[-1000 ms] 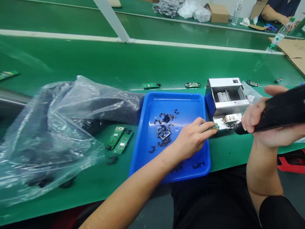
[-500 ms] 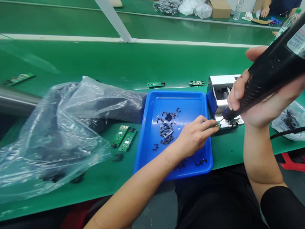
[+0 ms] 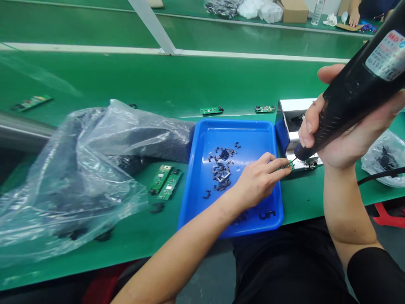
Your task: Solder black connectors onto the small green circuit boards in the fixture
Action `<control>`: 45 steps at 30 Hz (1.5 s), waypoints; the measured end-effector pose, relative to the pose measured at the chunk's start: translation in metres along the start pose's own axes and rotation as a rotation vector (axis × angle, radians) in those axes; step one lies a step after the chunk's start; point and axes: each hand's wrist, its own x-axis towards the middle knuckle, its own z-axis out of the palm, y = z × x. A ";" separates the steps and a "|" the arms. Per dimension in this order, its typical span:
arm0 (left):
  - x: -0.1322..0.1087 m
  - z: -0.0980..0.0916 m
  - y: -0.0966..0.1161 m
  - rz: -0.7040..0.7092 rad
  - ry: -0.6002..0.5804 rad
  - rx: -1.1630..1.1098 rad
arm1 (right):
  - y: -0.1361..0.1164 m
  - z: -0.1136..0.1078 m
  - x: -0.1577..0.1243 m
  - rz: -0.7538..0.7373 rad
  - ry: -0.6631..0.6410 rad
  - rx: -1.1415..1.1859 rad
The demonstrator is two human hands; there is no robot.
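Observation:
My right hand (image 3: pixel 344 131) is wrapped round a black electric screwdriver (image 3: pixel 354 84), tilted with its tip down to the left. The thin bit reaches a small green circuit board (image 3: pixel 290 165), which the fingers of my left hand (image 3: pixel 261 179) hold over the right rim of a blue tray (image 3: pixel 232 126). Most of that board is hidden by my fingers. Small black plastic clips (image 3: pixel 221 173) lie in a loose pile in the tray. Behind the screwdriver tip stands a silver and blue boxy device (image 3: pixel 292 122), partly covered by my right hand.
Two green boards (image 3: pixel 164 181) lie left of the tray, and others (image 3: pixel 211 110) lie behind it. A large clear plastic bag (image 3: pixel 104 169) of dark parts fills the left. A smaller bag (image 3: pixel 386 158) lies at right, crossed by a cable (image 3: pixel 376 175). A co-worker's hand (image 3: pixel 354 17) is far back.
The screwdriver body has shifted slightly left and turned, showing more of its label. My left hand stays at the same place with the board. The view has moved a little.

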 end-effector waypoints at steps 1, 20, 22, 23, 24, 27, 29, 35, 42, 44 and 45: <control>0.000 0.000 0.000 -0.002 -0.006 -0.001 | 0.001 0.001 0.000 0.002 0.001 0.003; -0.001 0.003 -0.002 0.011 -0.010 0.019 | 0.023 0.008 -0.001 -0.063 -0.086 0.102; -0.002 0.003 -0.002 0.009 -0.008 0.014 | 0.024 0.008 -0.002 -0.069 -0.084 0.138; -0.002 0.004 -0.002 0.007 -0.007 0.012 | 0.025 0.008 -0.003 -0.076 -0.075 0.153; -0.002 0.004 -0.002 0.005 -0.008 0.012 | 0.025 0.008 -0.003 -0.079 -0.058 0.165; -0.003 0.004 -0.002 0.000 0.001 0.025 | 0.024 0.006 -0.005 -0.081 -0.054 0.189; -0.003 0.005 -0.001 -0.002 0.010 0.033 | 0.021 0.005 -0.005 -0.059 -0.082 0.192; -0.001 0.005 0.000 0.004 0.024 0.063 | -0.009 -0.014 -0.016 -0.069 -0.050 0.102; 0.000 0.004 0.000 0.017 0.041 0.062 | -0.008 -0.036 -0.040 -0.192 0.088 -0.003; 0.000 0.004 -0.001 0.009 0.032 0.062 | -0.001 -0.036 -0.042 -0.226 0.090 0.005; 0.000 0.004 -0.001 0.007 0.025 0.062 | 0.001 -0.036 -0.043 -0.240 0.096 0.008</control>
